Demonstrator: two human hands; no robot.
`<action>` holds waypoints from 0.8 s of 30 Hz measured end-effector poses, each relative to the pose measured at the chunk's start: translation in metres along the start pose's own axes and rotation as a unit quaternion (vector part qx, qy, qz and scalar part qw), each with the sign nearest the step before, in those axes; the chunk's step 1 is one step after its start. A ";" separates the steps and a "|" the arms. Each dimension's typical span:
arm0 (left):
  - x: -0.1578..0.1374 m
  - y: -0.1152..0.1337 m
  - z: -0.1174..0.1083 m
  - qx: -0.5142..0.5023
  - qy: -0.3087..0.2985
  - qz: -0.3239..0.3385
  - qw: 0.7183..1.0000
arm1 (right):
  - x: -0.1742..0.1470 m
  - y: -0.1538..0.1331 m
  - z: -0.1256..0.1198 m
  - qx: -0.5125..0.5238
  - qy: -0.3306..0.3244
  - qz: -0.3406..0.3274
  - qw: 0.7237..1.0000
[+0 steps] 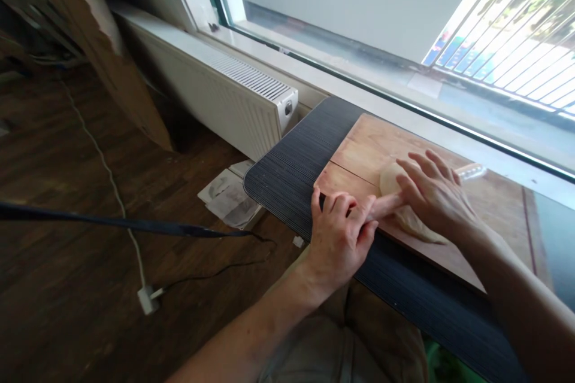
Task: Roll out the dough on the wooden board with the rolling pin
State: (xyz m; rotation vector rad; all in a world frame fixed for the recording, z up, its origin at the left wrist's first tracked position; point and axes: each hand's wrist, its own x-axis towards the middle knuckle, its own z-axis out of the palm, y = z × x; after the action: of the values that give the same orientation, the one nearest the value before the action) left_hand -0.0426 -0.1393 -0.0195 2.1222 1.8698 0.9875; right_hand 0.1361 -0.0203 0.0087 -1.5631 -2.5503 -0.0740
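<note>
A pale piece of dough (411, 224) lies on the wooden board (354, 143), partly covered by my right hand. Across it runs a thin wooden rolling pin (387, 206). My left hand (339, 230) is closed around the pin's near left end, at the board's front edge. My right hand (431, 191) rests over the dough and the far part of the pin, its fingers stretched out and apart. The palm hides where the pin ends. Just beyond those fingers, a shiny pale strip (471, 172) shows on the board; I cannot tell what it is.
The board is on a dark ridged table (291, 170) with a rounded corner, against the window sill (314, 81). A white radiator (215, 78) stands left of it. Papers (227, 197), a white cable with a socket (147, 299) and a dark strap (135, 222) are lower left.
</note>
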 end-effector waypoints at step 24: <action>0.009 -0.016 0.007 0.038 0.057 0.024 0.997 | 0.082 -0.028 -0.001 0.050 -0.032 -0.054 0.997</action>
State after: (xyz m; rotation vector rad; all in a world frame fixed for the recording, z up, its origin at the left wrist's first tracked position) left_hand -0.0523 -0.1254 -0.0294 2.2079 1.9449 1.0863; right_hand 0.0750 0.0397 0.0232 -1.4141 -2.6412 0.0929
